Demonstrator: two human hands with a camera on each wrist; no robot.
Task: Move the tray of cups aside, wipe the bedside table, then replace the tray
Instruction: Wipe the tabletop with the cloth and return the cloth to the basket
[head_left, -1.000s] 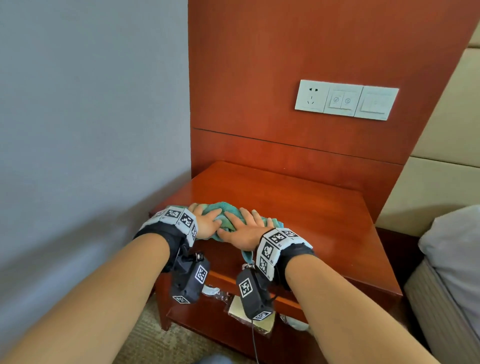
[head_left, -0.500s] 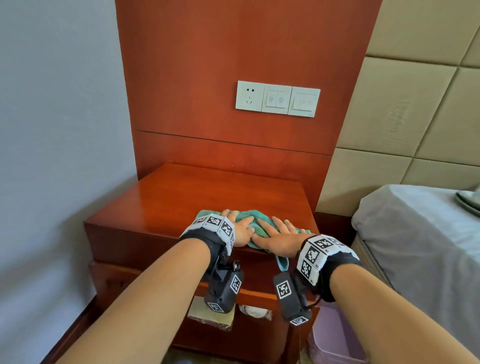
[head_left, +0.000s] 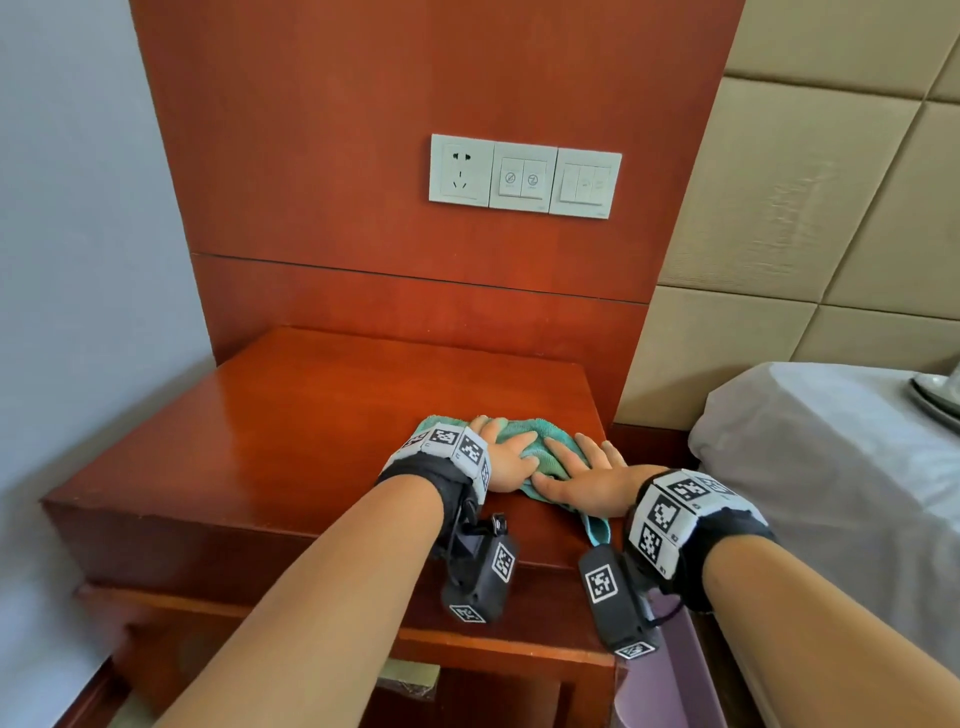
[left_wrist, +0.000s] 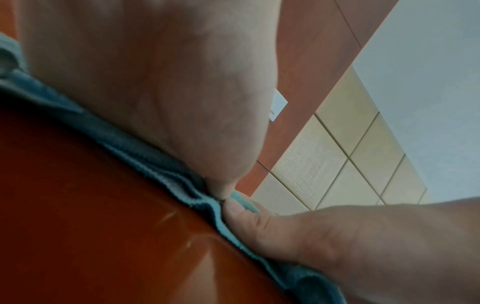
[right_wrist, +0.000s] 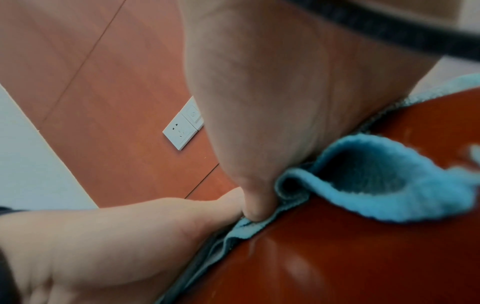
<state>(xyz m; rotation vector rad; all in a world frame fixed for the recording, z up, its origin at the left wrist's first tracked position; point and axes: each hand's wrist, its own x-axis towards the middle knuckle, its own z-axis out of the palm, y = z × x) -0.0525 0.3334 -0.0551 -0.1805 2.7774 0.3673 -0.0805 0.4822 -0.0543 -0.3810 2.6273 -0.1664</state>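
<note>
A teal cloth (head_left: 524, 431) lies bunched at the front right corner of the red-brown bedside table (head_left: 311, 426). My left hand (head_left: 506, 452) and right hand (head_left: 587, 473) press down on it side by side with flat fingers, thumbs nearly touching. In the left wrist view my palm (left_wrist: 155, 82) sits on the cloth (left_wrist: 145, 152) over the glossy top (left_wrist: 103, 226). From the right wrist, a loose fold of the cloth (right_wrist: 376, 185) curls up beside my palm. A grey rimmed object (head_left: 935, 400) lies on the bed, mostly cut off by the frame. No cups are in view.
A white socket and switch panel (head_left: 524, 176) sits on the wooden wall panel behind the table. A bed with a grey sheet (head_left: 831, 467) stands close on the right, with a padded headboard (head_left: 805, 234) behind. A lilac bin (head_left: 691, 686) stands below the table's right corner.
Both hands have slid the cloth to the right along the table's front edge, from the left part to the right corner. The head view has turned right, bringing the bed into view.
</note>
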